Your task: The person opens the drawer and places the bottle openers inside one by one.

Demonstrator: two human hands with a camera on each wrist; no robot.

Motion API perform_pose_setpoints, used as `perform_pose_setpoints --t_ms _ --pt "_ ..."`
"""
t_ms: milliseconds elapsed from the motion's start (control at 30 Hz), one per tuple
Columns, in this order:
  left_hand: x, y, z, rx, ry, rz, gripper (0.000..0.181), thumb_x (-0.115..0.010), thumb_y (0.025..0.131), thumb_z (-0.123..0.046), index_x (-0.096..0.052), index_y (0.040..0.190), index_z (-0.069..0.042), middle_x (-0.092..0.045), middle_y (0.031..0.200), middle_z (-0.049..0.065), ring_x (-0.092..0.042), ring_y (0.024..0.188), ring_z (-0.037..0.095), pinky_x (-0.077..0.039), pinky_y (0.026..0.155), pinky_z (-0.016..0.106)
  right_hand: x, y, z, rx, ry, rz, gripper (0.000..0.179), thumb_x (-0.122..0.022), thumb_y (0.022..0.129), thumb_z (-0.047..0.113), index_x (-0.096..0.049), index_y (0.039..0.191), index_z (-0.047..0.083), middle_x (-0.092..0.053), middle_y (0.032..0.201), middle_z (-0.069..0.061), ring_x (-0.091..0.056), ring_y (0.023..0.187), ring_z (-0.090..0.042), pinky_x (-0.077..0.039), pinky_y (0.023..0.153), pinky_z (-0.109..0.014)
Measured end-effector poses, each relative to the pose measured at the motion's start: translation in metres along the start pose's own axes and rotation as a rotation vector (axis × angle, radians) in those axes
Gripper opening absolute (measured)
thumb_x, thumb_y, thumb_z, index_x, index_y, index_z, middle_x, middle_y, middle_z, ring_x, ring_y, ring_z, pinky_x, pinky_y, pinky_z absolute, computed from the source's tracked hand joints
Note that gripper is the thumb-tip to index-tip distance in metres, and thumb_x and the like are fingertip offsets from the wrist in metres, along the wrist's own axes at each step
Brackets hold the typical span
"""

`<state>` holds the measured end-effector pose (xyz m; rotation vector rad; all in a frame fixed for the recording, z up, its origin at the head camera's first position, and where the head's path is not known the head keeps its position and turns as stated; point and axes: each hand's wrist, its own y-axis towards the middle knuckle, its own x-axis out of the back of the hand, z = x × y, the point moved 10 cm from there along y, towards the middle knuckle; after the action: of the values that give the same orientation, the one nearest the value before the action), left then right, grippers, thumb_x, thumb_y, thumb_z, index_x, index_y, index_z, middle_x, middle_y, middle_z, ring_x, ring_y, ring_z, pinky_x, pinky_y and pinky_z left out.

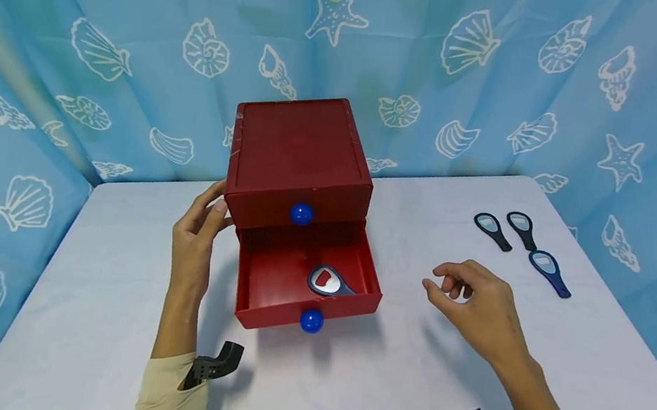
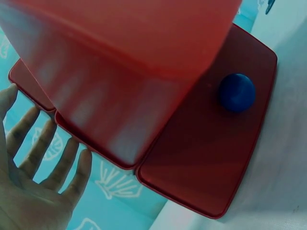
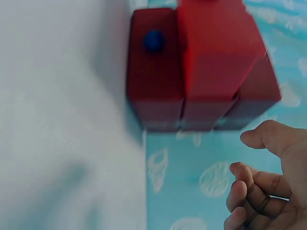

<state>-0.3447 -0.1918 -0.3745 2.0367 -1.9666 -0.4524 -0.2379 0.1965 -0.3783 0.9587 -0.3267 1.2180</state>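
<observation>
A red three-tier drawer cabinet (image 1: pixel 299 147) with blue knobs stands on the table, its middle drawer (image 1: pixel 277 272) pulled out. Inside that drawer lies a dark-blue magnifying glass (image 1: pixel 328 281). My left hand (image 1: pixel 198 224) is at the cabinet's left side, fingertips right at its edge; the left wrist view shows its fingers (image 2: pixel 33 155) spread and straight. To the right of the drawer, my right hand (image 1: pixel 473 304) hovers over the table with thumb and forefinger apart and the other fingers loosely curled, holding nothing. The bottom drawer (image 2: pixel 206 139) is closed, hidden in the head view.
Three more magnifying glasses lie at the table's right: a black one (image 1: pixel 493 231), another black one (image 1: pixel 521 230) and a blue one (image 1: pixel 550 273). A blue shell-patterned curtain (image 1: pixel 437 72) hangs behind and beside the white table (image 1: pixel 99 291).
</observation>
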Motion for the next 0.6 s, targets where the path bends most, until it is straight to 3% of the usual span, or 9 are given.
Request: perform_pose_setpoints --t_ms 367,600 --pt "0.0 -0.001 0.001 0.007 -0.001 -0.005 0.043 -0.059 0.1 -0.028 -0.058 0.142 -0.018 -0.056 0.142 0.006 -0.054 0.124 0.028 -0.051 0.097 0.032 0.026 -0.005 -0.09 -0.165 -0.157 0.004 0.021 -0.077 0.087 0.02 -0.072 0.097 0.002 -0.057 0.075 -0.003 -0.05 0.072 -0.02 -0.038 0.051 -0.023" --pt "0.0 -0.001 -0.001 0.005 0.012 -0.007 0.043 -0.059 0.101 -0.029 -0.058 0.143 -0.018 -0.056 0.142 0.005 -0.054 0.126 0.027 -0.051 0.097 0.033 0.044 -0.009 -0.135 -0.243 -0.216 0.013 0.027 -0.075 0.088 0.022 -0.071 0.097 -0.003 -0.061 0.077 -0.008 -0.053 0.071 -0.024 -0.041 0.051 -0.027"
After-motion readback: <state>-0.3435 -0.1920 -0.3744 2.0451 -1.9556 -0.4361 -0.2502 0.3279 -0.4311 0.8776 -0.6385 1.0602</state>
